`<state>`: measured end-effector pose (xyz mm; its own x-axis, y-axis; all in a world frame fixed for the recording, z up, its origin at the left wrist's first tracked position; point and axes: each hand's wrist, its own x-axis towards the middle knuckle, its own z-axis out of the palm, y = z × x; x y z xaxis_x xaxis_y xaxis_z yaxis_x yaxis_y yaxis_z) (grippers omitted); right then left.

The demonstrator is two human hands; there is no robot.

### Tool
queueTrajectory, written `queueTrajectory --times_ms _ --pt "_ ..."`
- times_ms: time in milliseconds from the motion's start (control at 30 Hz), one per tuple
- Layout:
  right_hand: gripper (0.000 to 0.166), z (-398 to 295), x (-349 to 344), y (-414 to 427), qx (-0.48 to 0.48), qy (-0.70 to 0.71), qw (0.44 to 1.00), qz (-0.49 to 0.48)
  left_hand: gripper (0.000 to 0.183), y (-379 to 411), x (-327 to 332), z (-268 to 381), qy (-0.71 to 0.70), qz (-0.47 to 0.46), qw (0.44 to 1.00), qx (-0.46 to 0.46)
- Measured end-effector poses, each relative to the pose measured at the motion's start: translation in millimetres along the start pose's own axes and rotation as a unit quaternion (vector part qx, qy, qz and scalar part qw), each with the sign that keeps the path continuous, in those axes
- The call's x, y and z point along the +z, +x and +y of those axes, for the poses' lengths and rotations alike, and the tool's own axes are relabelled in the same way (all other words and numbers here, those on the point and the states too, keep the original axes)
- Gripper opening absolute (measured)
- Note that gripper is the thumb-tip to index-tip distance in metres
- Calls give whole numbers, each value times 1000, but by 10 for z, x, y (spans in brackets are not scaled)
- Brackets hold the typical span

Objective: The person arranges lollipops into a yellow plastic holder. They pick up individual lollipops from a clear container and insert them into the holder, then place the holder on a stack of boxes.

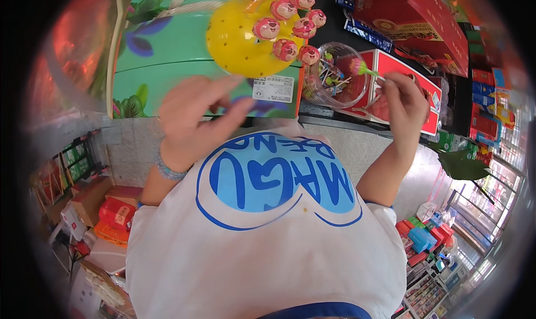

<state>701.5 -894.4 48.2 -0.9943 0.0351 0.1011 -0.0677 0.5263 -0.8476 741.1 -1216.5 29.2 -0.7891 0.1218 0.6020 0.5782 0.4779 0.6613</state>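
Note:
A yellow ball-shaped lollipop stand [236, 38] with small holes rests on a green box [167, 63]; several pink wrapped lollipops [266, 28] stick out of its right side. In my right hand [404, 95] is the stick of a lollipop with a pink and green wrapper [358, 66], held above the rim of a clear plastic jar [364, 84]. Inside the jar lie several more lollipops. My left hand [201, 113], blurred, hovers over the front of the green box near the yellow stand, thumb and fingers apart and nothing between them.
Beside the jar lies a red and white box [429, 99], with a tall red gift box [423, 25] behind it. Blue packets [368, 36] stand between that box and the jar. A green leaf [462, 165] juts in at the right. Boxes and a red bag [117, 214] stand lower left.

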Motion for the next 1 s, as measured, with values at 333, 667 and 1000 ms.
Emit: queueTrajectory --times_ms 333,667,1000 --pt "17 -431 774 -388 22 321 924 -206 45 75 17 139 -154 -101 983 0" --pt "20 92 465 -225 8 208 978 15 34 17 -1 60 59 -63 994 63" --pt "18 237 314 -99 35 160 984 72 33 127 31 72 124 -97 981 114"
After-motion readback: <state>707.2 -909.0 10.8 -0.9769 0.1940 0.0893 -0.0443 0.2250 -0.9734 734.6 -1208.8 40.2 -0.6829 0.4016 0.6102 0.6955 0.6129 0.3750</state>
